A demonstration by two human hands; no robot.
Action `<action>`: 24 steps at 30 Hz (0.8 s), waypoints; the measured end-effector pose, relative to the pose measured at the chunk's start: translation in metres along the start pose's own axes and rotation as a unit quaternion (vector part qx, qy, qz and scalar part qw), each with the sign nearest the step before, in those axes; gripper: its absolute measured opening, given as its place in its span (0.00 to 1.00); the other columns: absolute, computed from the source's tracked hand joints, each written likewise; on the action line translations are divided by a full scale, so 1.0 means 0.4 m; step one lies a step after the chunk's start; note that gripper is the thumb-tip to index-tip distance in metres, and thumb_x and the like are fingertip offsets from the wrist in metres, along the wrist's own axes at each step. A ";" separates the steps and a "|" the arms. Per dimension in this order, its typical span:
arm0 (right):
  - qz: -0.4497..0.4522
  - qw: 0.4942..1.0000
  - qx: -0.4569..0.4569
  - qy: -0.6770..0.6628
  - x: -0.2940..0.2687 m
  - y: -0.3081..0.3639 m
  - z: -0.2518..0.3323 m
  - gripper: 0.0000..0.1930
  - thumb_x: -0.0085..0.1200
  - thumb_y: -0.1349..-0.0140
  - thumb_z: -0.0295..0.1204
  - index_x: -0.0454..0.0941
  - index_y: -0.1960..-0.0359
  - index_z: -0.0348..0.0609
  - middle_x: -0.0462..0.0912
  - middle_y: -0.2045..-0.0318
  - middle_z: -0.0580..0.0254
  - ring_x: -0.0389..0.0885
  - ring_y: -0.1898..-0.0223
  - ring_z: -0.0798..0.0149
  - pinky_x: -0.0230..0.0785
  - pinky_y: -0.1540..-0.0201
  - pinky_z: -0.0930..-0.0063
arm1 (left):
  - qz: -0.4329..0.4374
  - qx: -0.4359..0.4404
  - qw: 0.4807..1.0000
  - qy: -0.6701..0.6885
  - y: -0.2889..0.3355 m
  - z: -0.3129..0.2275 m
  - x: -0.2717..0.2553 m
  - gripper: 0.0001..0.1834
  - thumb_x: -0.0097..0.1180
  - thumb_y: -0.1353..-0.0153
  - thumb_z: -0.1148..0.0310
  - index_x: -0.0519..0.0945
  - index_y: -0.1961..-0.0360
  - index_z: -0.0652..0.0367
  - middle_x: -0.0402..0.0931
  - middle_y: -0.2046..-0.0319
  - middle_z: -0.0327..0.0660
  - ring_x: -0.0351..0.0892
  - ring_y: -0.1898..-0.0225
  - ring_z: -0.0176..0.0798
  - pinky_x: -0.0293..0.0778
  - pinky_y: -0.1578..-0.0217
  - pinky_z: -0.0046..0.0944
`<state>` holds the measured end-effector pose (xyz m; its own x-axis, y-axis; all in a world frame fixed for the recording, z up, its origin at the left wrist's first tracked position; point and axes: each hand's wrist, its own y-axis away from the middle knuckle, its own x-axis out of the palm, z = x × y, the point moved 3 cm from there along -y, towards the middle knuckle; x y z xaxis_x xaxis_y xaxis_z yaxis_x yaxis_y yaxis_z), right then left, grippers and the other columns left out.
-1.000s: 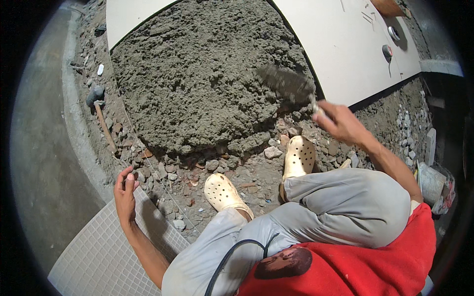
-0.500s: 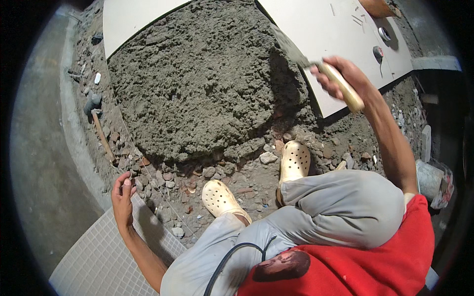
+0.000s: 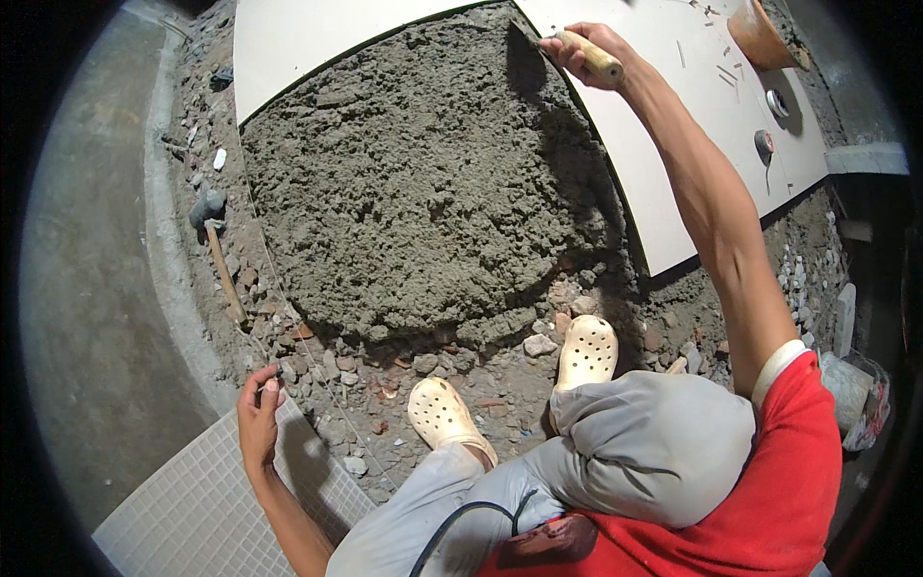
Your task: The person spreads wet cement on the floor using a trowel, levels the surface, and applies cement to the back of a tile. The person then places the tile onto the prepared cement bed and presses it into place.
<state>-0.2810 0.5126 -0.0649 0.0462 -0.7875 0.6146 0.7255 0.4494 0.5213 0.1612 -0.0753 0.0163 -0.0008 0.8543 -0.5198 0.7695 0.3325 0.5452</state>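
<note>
My right hand [image 3: 588, 56] grips the wooden handle of a trowel [image 3: 598, 63] at the far end of a rough grey mortar bed [image 3: 404, 183]. The trowel's blade is mostly out of sight, beside the edge of the large pale tile [image 3: 663, 183] on the right. At lower left my left hand [image 3: 258, 415] hovers over the corner of a tile lying with its gridded back up [image 3: 231, 490]. Its fingers are curled toward the thumb; a small dark spot shows at the fingertips, too small to name. A thin string [image 3: 336, 404] runs close by.
Another pale tile [image 3: 298, 48] borders the mortar at the far left. A hammer [image 3: 224, 274] lies on rubble to the left. On the right tile stand a tape roll [image 3: 777, 103], a red-and-grey tool [image 3: 764, 144] and an orange bucket [image 3: 760, 37]. Stones surround my clogs [image 3: 586, 351].
My right hand has moved the trowel farther away along the right tile's edge, toward the mortar's far corner. My left hand stays near the gridded tile, its fingers more curled.
</note>
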 end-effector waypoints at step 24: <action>-0.328 0.922 0.155 0.133 0.094 0.716 -0.432 0.22 0.33 0.20 0.42 0.77 0.56 0.39 0.78 0.74 0.67 0.70 0.87 0.78 0.70 0.89 0.83 | 0.025 0.027 0.999 0.016 -0.060 0.038 -0.012 0.26 0.57 0.26 0.51 0.78 0.38 0.58 0.77 0.42 0.43 0.76 0.42 0.39 0.74 0.43 0.42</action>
<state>0.0471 0.5387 0.0052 -0.1353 -0.9900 -0.0387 0.4291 -0.0938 0.8984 0.1522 -0.0933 -0.0043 0.0200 0.8817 -0.4713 0.8022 0.2672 0.5339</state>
